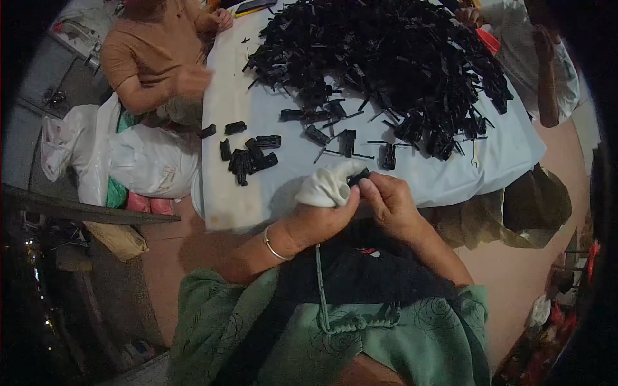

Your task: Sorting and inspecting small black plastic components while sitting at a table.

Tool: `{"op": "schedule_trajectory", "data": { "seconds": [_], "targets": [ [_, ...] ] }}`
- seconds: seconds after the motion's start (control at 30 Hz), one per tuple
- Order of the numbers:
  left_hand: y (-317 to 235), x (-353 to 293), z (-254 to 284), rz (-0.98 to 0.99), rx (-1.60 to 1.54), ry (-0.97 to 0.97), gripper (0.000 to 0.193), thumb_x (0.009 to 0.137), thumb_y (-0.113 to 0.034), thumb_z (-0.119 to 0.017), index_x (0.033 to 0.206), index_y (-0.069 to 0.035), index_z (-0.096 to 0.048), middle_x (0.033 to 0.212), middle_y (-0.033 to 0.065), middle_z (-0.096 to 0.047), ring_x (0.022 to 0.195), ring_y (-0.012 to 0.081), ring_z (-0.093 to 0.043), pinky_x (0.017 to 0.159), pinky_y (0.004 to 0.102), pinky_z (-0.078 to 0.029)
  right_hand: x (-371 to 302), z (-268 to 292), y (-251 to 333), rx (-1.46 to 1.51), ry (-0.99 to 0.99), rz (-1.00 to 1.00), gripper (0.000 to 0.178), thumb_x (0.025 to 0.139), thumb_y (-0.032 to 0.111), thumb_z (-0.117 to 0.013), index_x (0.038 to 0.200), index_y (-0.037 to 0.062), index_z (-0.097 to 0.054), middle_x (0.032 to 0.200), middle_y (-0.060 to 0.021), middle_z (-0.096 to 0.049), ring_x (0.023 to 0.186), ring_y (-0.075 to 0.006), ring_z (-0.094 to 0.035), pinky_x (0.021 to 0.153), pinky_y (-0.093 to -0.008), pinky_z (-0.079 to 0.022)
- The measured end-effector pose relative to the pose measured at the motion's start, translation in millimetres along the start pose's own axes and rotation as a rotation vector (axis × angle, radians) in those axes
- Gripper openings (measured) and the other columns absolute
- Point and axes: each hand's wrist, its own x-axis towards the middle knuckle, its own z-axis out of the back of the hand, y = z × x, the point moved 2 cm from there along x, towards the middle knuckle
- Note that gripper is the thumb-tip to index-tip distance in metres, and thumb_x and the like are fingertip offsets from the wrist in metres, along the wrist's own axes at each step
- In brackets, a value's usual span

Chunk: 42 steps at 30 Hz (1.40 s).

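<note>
Nearest was the person's green patterned garment [412, 334]. Before it, at the near edge of the pale-covered table [454, 183], the left hand [322, 223], white cloth [322, 186] over its fingers, and the bare right hand [393, 204] grasped a small black part [357, 177] between them. Beyond, leftward, lay a cluster of black pieces [243, 166]; farther off rose a large black heap [380, 58], with a co-worker [151, 51] on its left.
</note>
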Motion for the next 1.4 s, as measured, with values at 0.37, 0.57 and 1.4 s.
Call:
{"op": "schedule_trajectory", "data": {
  "seconds": [0.37,0.57,1.4],
  "targets": [
    [-3.5,1.5,-1.4,-0.254,0.062,-0.141,0.024,0.081,-0.008,-0.056,0.104,-0.003,-0.052,0.082,0.0093,-0.059,0.070,0.0209,-0.058,0.059,0.0305,-0.046,1.9,-2.5,0.6,0.336,0.007,-0.172,0.028,0.091,0.023,-0.048,0.075,0.0000,-0.053,0.064,0.0019,-0.046,0.061,-0.0058,-0.038,0.054,-0.0232,-0.036],
    [3.7,6.9,18.2,0.214,-0.571,-0.058,0.027,0.088,-0.007,-0.047,0.115,-0.003,-0.045,0.094,0.0018,-0.054,0.084,0.0091,-0.051,0.066,0.0232,-0.046,3.6,13.7,-0.5,0.009,0.068,-0.046,0.013,0.083,0.011,-0.059,0.084,-0.0016,-0.058,0.064,-0.0063,-0.051,0.058,-0.0122,-0.047,0.052,-0.0261,-0.039],
    [5.3,4.1,13.2,0.300,-0.429,0.268,0.030,0.086,-0.005,-0.047,0.115,-0.003,-0.041,0.083,0.0010,-0.051,0.066,0.0071,-0.049,0.054,0.0251,-0.045,-0.6,6.3,2.0,0.141,0.135,-0.090,0.021,0.091,0.018,-0.048,0.079,-0.0001,-0.051,0.064,-0.0031,-0.046,0.062,-0.0100,-0.041,0.056,-0.0253,-0.037]
  ]
}}
